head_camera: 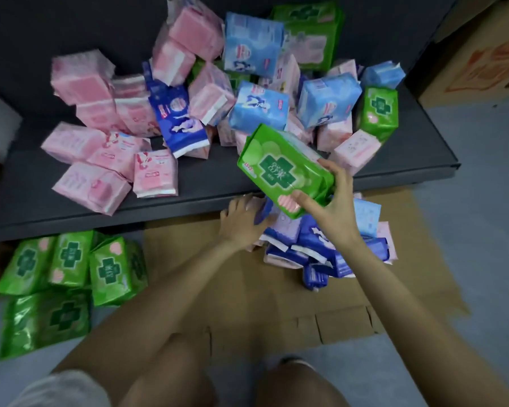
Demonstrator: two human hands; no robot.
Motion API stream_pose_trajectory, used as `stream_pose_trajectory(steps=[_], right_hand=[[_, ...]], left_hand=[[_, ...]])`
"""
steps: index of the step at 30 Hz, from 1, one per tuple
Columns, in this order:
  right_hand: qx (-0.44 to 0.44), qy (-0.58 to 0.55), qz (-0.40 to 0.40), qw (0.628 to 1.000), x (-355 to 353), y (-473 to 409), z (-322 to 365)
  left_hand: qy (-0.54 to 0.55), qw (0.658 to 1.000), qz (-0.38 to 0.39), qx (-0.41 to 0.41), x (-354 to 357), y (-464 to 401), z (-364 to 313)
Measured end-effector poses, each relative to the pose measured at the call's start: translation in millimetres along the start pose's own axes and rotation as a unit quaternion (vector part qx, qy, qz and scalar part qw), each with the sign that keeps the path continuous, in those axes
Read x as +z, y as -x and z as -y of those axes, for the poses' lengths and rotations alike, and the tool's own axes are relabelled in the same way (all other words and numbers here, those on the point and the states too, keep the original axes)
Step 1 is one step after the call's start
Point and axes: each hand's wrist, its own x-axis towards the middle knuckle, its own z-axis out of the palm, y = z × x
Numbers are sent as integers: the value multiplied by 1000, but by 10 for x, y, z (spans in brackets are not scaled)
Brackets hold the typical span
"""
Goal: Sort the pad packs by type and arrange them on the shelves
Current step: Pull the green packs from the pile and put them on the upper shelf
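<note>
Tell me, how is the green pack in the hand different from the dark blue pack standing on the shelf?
The green pack is held in the right hand above the shelf's edge; the dark blue pack stands on the shelf among pink ones. The green pack has a dark green cross; the dark blue pack shows a white figure. Both are shiny soft plastic packs.

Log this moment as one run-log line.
right hand: holds green pack | left hand: rests on floor pile | green group: floor, left | shelf: mixed packs

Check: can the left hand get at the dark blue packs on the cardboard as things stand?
Probably yes: the left hand already rests on that pile beside the dark blue packs, holding nothing, with nothing between them.
</note>
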Motion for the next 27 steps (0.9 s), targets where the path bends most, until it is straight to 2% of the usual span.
stream_pose_trajectory(steps=[2,3,5,6,7,8,11,14,16,17,19,21,23,24,27], right_hand=[[-22,12,39,999,141,3,-29],[-31,15,61,998,214,8,-23],[-58,18,104,993,385,6,1],[-77,21,130,988,493,-2,16],[-98,25,157,982,610,-3,38],[-121,24,185,975,775,5,71],[-181,16,237,954,1320,142,134],[-245,5,291,925,1974,396,134],[-258,17,338,905,2382,520,119],[-264,28,363,893,2608,572,122],[-300,71,391,867,3029,637,148],[-343,121,391,845,3408,673,204],[-369,173,371,834,3717,753,277],[-373,202,364,829,3839,815,317],[-304,272,416,813,4068,979,333]], left_hand=[[170,985,-40,6,-71,23,74],[281,956,-78,-39,-118,44,174],[482,852,-136,-150,-290,174,468],[542,805,-156,-182,-370,281,663],[575,777,-167,-193,-456,414,833],[592,764,-178,-183,-557,564,987],[614,753,-199,-129,-790,927,1291],[612,724,-284,-143,-840,1260,1713],[629,687,-316,-178,-872,1480,2001],[620,680,-341,-192,-898,1610,2160],[560,692,-401,-214,-948,1847,2443],[483,728,-417,-250,-989,2011,2733],[342,796,-392,-308,-989,2119,3103],[269,820,-374,-340,-988,2153,3273],[148,855,-328,-373,-957,2152,3455]])
